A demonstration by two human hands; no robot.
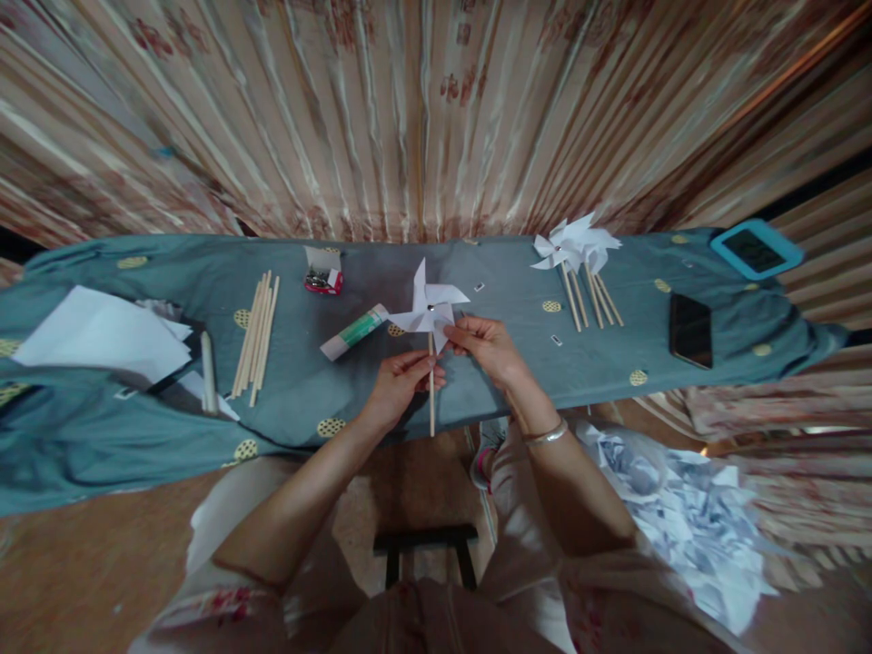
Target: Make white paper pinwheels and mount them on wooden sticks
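A white paper pinwheel [429, 300] on a wooden stick is held up over the front of the table, with a small metal pin at its centre. My left hand [403, 381] is closed round the stick just below the blades. The fingers of my right hand [485, 343] pinch the lower right paper blade. Left of the pinwheel lies a green and white glue stick [355, 332]. Behind it stands an open red box [323, 277] with small metal pieces inside. Farther left, several wooden sticks [255, 336] lie in a bundle.
Several pinwheels [579, 247] lie at the back right. Beyond them are a black phone [690, 329] and a blue-framed device [758, 249]. White paper sheets [102, 334] and a pale rod [208, 372] rest at left. Crumpled paper [701, 518] is heaped on the floor at right.
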